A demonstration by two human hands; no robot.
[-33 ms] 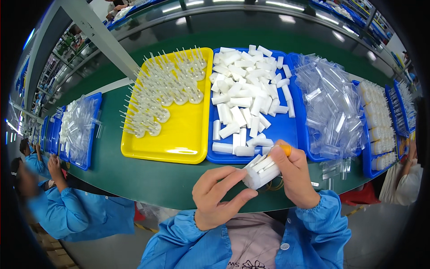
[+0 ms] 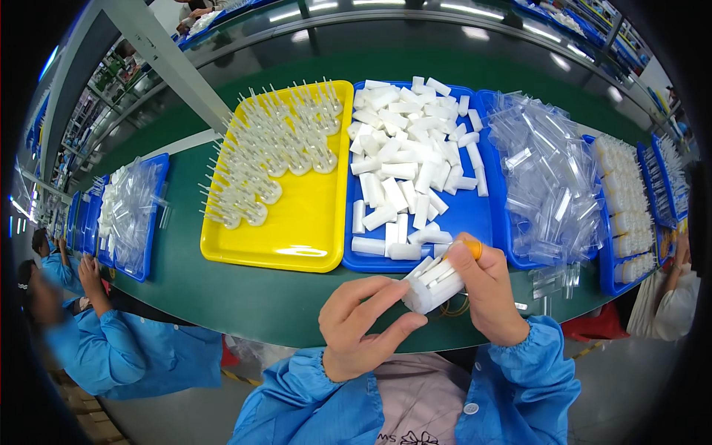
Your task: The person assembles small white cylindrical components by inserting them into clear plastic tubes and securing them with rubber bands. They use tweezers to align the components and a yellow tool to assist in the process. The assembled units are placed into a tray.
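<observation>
Just in front of the blue tray, both my hands are at a white cylindrical bundle (image 2: pixel 439 288) of small rods or tubes with a round, cloudy end cap. My left hand (image 2: pixel 363 322) has its thumb and forefinger curved against the round end. My right hand (image 2: pixel 483 293) grips the other end, with an orange band or cover (image 2: pixel 475 249) by its fingertips. Part of the bundle is hidden behind the right fingers. Beyond lies a blue tray (image 2: pixel 478 226) heaped with short white tubular pieces (image 2: pixel 404 170). To its left a yellow tray (image 2: pixel 304 226) bears several pale round bases with upright pins (image 2: pixel 274 141).
Clear plastic sleeves (image 2: pixel 549 178) fill a blue tray on the right, some spilling over its front. Farther right, a blue tray holds white pinned parts (image 2: pixel 627 208). Another blue tray (image 2: pixel 152 222) stands at left near a co-worker in a blue sleeve (image 2: pixel 122 348). A grey post (image 2: pixel 170 63) rises behind.
</observation>
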